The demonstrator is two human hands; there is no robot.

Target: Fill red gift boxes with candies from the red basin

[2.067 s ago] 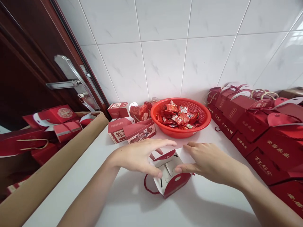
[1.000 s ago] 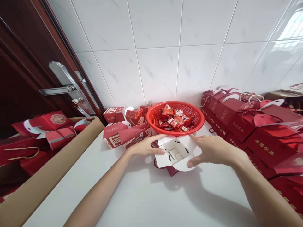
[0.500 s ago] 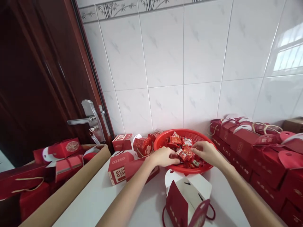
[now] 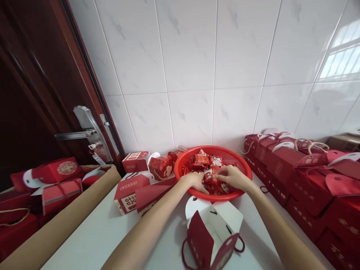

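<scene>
A round red plastic basket (image 4: pixel 244 161) holds a heap of red wrapped candies (image 4: pixel 203 159). Both hands reach into it. My left hand (image 4: pixel 196 180) is in the left front part, its fingers curled down among the candies; what they hold, if anything, is hidden. My right hand (image 4: pixel 230 176) is on the right side, thumb and fingertips pinched on a red wrapped candy at the top of the heap. In front of the basket an open red gift box (image 4: pixel 202 234), white inside, stands with its flaps spread and its dark red cord loops at the sides.
Closed red boxes (image 4: pixel 131 191) stand left of the basket. Many red boxes (image 4: pixel 289 168) are stacked along the right. A cardboard carton (image 4: pixel 70 213) with more red boxes is at the left, beside a dark door with a metal handle (image 4: pixel 74 135). A tiled wall rises behind.
The view has tilted down and shifted slightly right. My left hand has sunk deeper among the candies, and the fingers of my right hand have drawn closer together.
</scene>
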